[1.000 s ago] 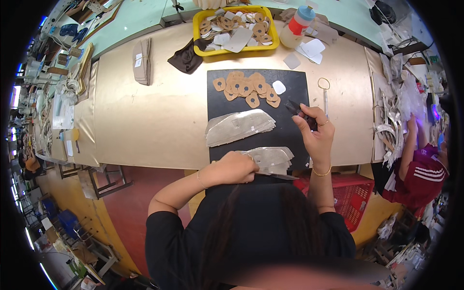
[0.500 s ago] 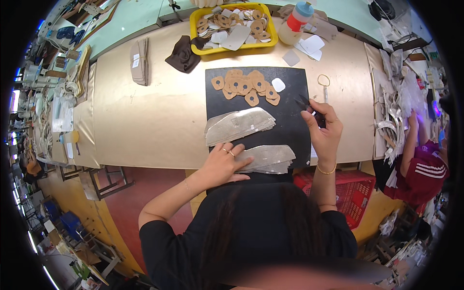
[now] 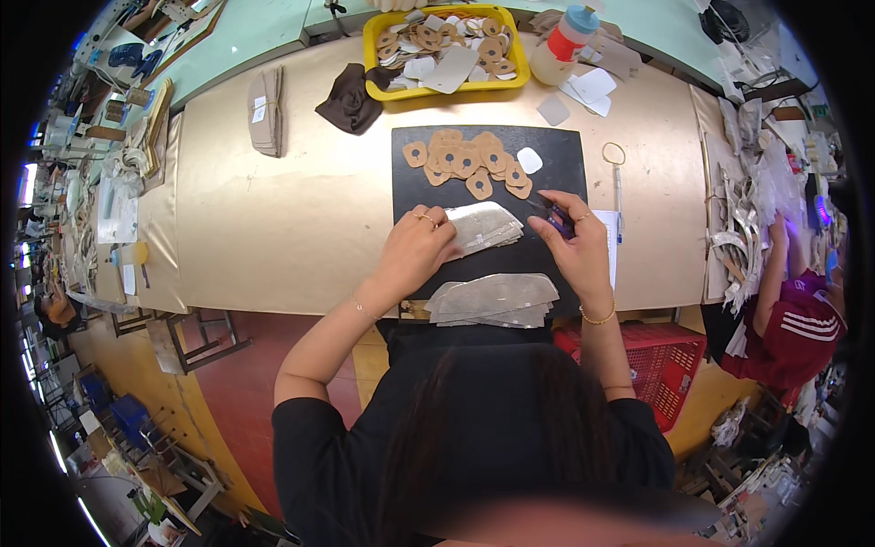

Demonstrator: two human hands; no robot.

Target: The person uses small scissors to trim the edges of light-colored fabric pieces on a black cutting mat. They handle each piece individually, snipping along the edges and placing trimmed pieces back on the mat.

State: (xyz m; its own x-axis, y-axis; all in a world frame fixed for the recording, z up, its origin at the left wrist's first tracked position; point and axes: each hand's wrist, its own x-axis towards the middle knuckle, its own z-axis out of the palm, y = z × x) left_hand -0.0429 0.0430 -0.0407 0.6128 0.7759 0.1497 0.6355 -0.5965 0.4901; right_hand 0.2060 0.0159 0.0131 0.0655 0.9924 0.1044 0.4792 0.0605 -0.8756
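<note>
My left hand [image 3: 417,251] is over the left end of the upper stack of flat silver-grey cut pieces [image 3: 488,226], its fingers closed on that end. Just right of this stack, my right hand [image 3: 579,246] grips small dark thread snips [image 3: 558,219], partly hidden by the fingers. A second stack of silver-grey pieces [image 3: 497,299] lies nearer to me, untouched. Both stacks rest on a black mat [image 3: 561,164]. Beyond them is a cluster of tan patches [image 3: 467,159] with dark centres, beside a white rounded patch [image 3: 529,160].
A yellow basket [image 3: 448,93] full of patches stands at the back, next to a bottle [image 3: 565,46] and a dark cloth [image 3: 350,102]. Banded brown pieces [image 3: 267,114] lie left. A pen [image 3: 618,226] lies right. A red crate [image 3: 656,365] stands below, near another person [image 3: 797,319].
My left hand has moved from the near stack up to the left end of the upper stack. My right hand, with the snips, has come left and closer to that stack.
</note>
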